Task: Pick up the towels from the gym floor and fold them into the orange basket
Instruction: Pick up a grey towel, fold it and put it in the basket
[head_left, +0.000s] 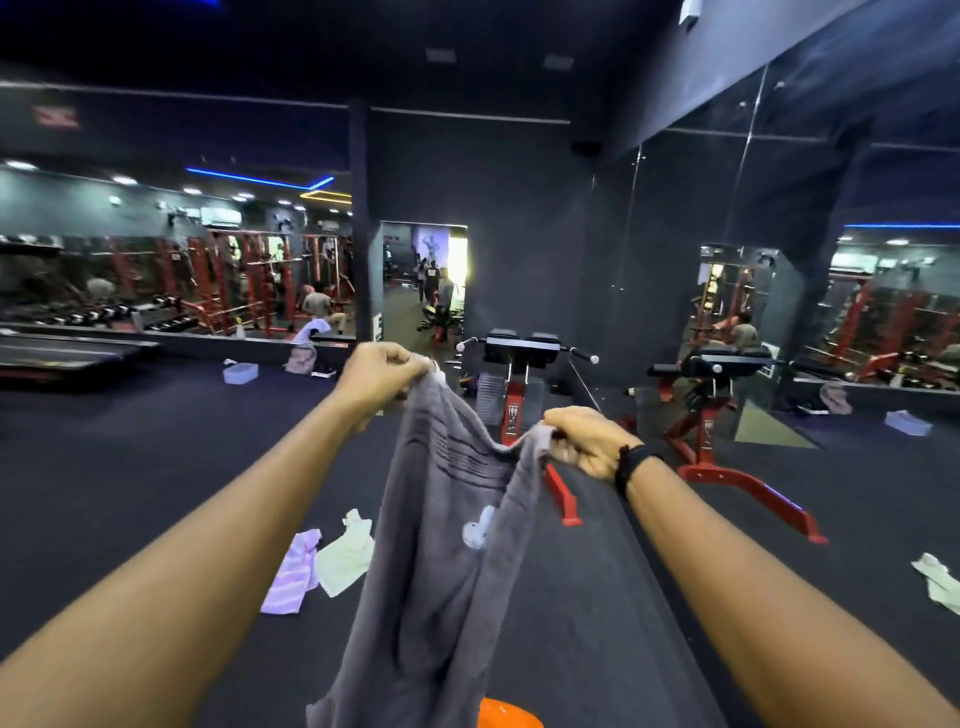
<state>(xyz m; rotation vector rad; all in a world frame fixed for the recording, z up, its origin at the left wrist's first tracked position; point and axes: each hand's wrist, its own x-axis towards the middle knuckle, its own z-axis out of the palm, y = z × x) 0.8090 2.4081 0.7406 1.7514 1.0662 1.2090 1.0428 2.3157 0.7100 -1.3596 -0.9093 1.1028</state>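
both forearms fill the lower frame, reaching out and up, and between them hangs a grey towel (441, 571) with dark stripes near its top and a pale patch lower down. left hand (379, 376) has its fingers curled round one top corner, pinching the cloth; right hand (587, 441), with a dark band at the wrist, grips the other top corner slightly lower. the top edge sags between the two grips and the body of the towel is bunched and twisted rather than spread flat.

straight below, at the bottom edge, a sliver of the orange basket (506, 714) shows, with the towel's lower end hanging just beside or over it — which, i cannot tell.

on the dark gym floor (156, 467) lie more pieces: a lilac striped towel (293, 577) touching a pale yellow towel (345, 556) to the left, and a pale towel (940, 577) well apart at the far right. a red-framed bench machine (514, 395) stands behind.

judging from this, the fold has barely begun. the risk is that a fold made on a twisted towel comes out lopsided and lumpy, or that a corner slips from a light pinch and the cloth drops back to the floor — the tail might also drag outside the basket.
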